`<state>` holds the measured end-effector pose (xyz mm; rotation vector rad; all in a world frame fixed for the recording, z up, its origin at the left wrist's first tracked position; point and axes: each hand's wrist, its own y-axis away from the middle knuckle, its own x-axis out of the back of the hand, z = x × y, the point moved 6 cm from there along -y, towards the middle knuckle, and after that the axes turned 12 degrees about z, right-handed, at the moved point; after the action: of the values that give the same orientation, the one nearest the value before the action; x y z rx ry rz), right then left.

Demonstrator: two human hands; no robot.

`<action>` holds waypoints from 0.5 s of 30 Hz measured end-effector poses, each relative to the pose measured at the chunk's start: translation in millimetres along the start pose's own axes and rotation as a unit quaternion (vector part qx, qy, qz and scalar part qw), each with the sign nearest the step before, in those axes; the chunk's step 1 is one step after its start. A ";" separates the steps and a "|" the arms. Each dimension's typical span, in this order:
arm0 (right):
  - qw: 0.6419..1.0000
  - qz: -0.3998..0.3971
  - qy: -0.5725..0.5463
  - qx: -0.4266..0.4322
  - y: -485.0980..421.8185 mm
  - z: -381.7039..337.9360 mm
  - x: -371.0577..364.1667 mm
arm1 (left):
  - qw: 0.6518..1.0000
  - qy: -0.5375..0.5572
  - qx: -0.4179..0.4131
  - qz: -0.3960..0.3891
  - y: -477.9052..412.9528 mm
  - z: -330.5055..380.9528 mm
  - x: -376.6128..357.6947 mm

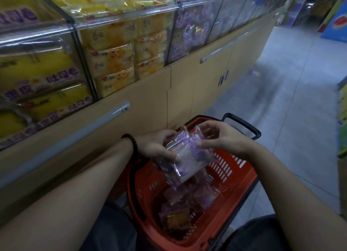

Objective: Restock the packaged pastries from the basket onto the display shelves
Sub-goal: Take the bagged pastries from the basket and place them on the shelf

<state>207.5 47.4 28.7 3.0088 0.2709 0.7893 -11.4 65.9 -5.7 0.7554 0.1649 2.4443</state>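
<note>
I read both hands above the basket (236, 177), an orange plastic unit with slotted walls that stands on the floor beside the cabinet (150, 107). The left hand (154, 146) grips a bundle of packaged pastries (187, 156) in clear wrappers with purple print. Its fingers curl over the bundle's upper left edge and its thumb lies on the near face. I cannot tell how many packets the bundle contains. The right hand (225, 139) pinches the top right corner of the same bundle between the thumb and curled fingers. The bundle is tilted, with its lower end pointing down over the basket's interior. More wrapped pastries (180, 202), purple and brownish, lie loose on the basket's bottom. A black handle (244, 125) stands up at the basket's far end. A dark bracelet (131, 145) sits on the left wrist. The display shelves (122, 20) run along the left side above the cabinet and are divided into clear-fronted compartments. The nearest compartment holds yellow packets (43, 66), the next holds orange-yellow packets (116, 62), and the one beyond holds purple packets (189, 36). The held bundle is well apart from all compartments.
</note>
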 end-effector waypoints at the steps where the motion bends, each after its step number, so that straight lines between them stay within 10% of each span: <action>1: 0.999 -0.038 0.023 0.015 4.0 -4.3 -4.3 | 1.000 0.003 0.001 0.003 3.3 -2.2 4.0; 9: 0.991 0.012 -0.079 0.107 45.6 -79.6 -15.0 | 0.983 0.175 -0.049 0.032 116.8 46.4 36.9; 15: 0.956 0.044 -0.237 0.166 86.4 -157.0 -17.7 | 0.844 0.499 -0.070 0.186 231.5 74.0 48.3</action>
<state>129.6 -44.7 162.4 3.4146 0.2782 -0.0018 -115.9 -103.0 142.6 -0.6847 0.2343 2.9338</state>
